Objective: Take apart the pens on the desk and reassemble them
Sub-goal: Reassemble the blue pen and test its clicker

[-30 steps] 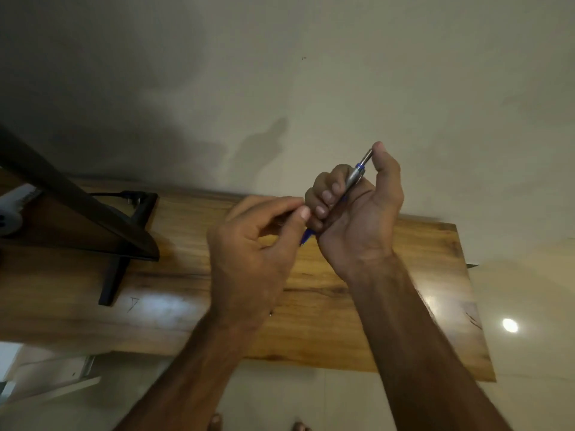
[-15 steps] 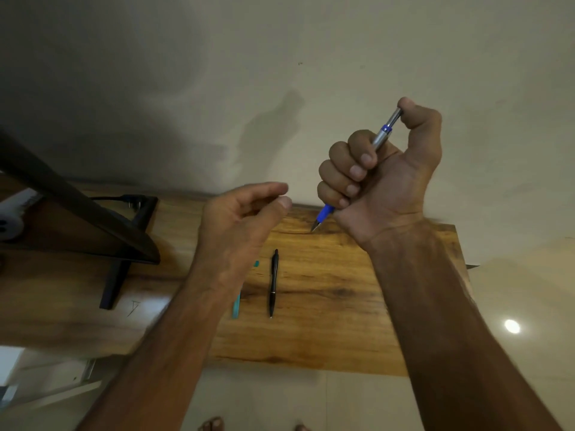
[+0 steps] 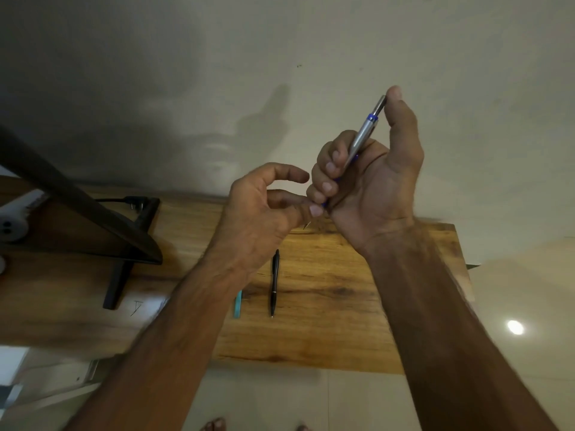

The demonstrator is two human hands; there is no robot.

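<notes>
My right hand (image 3: 373, 194) grips a silver-and-blue pen (image 3: 362, 133) in the air above the wooden desk (image 3: 342, 321). Its fingers curl round the barrel, and the thumb lies against the top button. The pen slants, tip pointing down-left. My left hand (image 3: 261, 213) is loosely curled just left of it, with the thumb tip beside the pen's blue lower end and the forefinger apart. A black pen (image 3: 274, 284) lies on the desk below the hands. A teal pen (image 3: 238, 306) lies to its left, mostly hidden by my left forearm.
A dark monitor (image 3: 77, 209) on a black stand (image 3: 115, 284) takes up the desk's left part, with a plug and cable (image 3: 137, 202) behind it and a white power strip (image 3: 12, 225) at the far left. The wall rises right behind the desk.
My left hand has moved right, up to the pen's lower end. My right hand has lowered slightly toward it, and its thumb has straightened along the pen's top.
</notes>
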